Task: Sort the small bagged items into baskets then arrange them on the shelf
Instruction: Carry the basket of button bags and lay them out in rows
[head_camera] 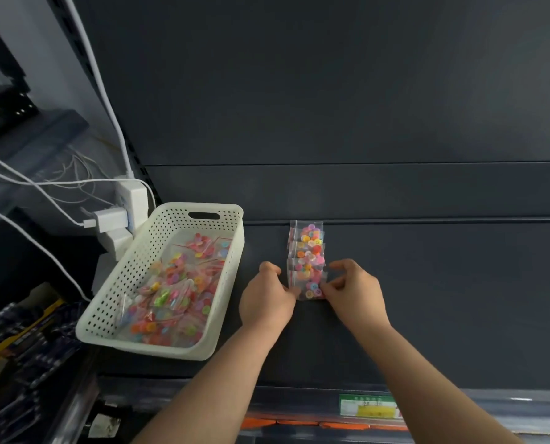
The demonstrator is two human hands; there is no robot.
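Front bag point(312, 288): small clear zip pouch of coloured buttons, flat on the shelf point(427, 299), nearest end of a row of bags point(307, 251) that overlap like shingles and run back to the rear lip.

Handling, my read:
- Light.
- Film is soft and slick and the buttons shift inside, so the pouch has no stiffness of its own.
- Not fragile, but it will slide on the smooth shelf, and a nudge will probably drag the overlapped neighbours with it.
- Best hold is the side edges or the flat zip strip, where there's film and no lumps. Pinching over the buttons will likely roll or slip.

Hands:
- Left hand point(267, 299): fingers curled in, tips pinching the front bag's left edge near the bottom corner.
- Right hand point(353, 288): thumb and fingers pinching the right edge.
- Both are low on the shelf surface. Looks like squaring the bag to the row.

Supply: white perforated basket point(232, 248) stands on the shelf just left of the hands, with many loose bags point(177, 293) of the same kind heaped inside, so most of the arranging is not yet done.

Further out: power strip point(132, 200) with chargers and white cables point(43, 193) behind the basket's left side, and a price label point(369, 406) on the shelf's front edge.
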